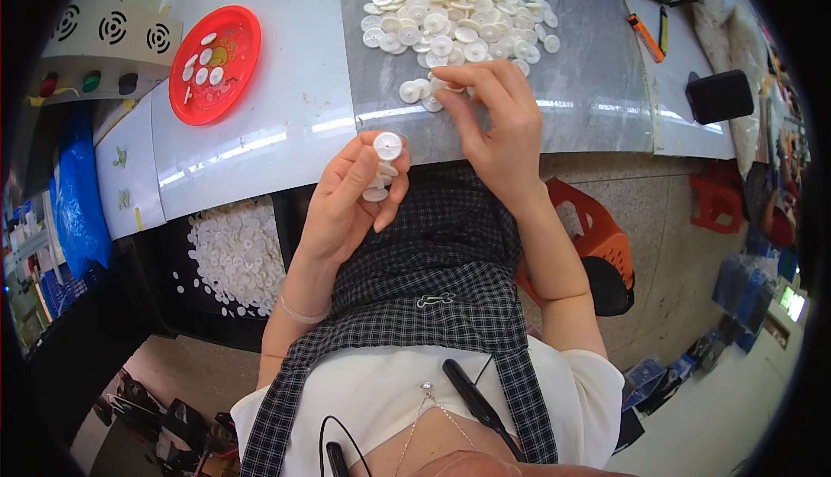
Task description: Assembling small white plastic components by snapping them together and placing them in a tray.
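My left hand [342, 191] pinches a few small white discs [387, 146] between thumb and fingers, just off the near edge of the surface [597, 113]. My right hand [506, 126] has thumb and forefinger at loose discs [410, 92] beside the big white pile [440, 46]; I cannot tell whether they grip one. A red plate [245, 53] holding more discs lies to the left.

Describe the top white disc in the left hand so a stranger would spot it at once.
Find the long table across the top of the view, then the left hand near its front edge, holding several white discs. The wanted disc sits uppermost; unlike those below it, it shows its round face most fully to the camera.
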A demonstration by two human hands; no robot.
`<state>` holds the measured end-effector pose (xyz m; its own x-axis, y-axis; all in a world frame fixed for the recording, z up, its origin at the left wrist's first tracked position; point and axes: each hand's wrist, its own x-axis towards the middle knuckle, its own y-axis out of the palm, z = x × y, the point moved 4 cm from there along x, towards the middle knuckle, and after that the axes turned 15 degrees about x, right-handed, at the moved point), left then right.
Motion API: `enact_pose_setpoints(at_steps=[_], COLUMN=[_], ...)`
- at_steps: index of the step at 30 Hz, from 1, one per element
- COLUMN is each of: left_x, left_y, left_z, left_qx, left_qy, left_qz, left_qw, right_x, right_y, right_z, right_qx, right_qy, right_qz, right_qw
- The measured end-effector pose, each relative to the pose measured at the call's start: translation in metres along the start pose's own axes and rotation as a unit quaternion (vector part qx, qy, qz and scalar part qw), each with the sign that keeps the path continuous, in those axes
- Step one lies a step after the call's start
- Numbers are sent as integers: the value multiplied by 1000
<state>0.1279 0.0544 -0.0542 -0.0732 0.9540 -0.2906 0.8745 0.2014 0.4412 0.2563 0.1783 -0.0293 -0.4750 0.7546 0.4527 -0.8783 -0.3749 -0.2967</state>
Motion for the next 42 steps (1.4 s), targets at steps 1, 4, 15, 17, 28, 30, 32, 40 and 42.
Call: enact_pose_setpoints(at_steps=[1, 4, 15, 17, 28, 30, 32, 40, 42], left_x=[0, 1, 3, 3, -3, -4, -4, -4, -4], left_y=[-2, -7, -8, -5, -9, -10, -10, -9, -10], left_z=[-3, -6, -6, -12, -6, -6, -6, -5, -5], left_qx=[2, -5, -79, 55, 77, 77, 70, 49, 45], left_qy=[1, 1, 9, 30, 27, 25, 22, 19, 20], left_qz=[5, 12, 4, -46, -29, -29, -24, -29, -28], left_qw=[1000, 1000, 997, 997, 996, 996, 997, 998, 998], right_x=[2, 5, 1, -3, -7, -11, -16, -30, -37], right_y=[1, 11, 14, 11, -3, -1, 0, -4, -3], right_z=[2, 5, 17, 25, 10, 8, 11, 14, 13], right_qx=[-72, -127, 32, 92, 31, -63, -95, -58, -57], right_qy=[-62, -71, -95, -95, -21, -77, -100, -111, -125], right_qz=[0, 42, 55, 57, 104, 110, 125, 177, 183], right_qw=[995, 988, 993, 990, 994, 989, 982, 976, 973])
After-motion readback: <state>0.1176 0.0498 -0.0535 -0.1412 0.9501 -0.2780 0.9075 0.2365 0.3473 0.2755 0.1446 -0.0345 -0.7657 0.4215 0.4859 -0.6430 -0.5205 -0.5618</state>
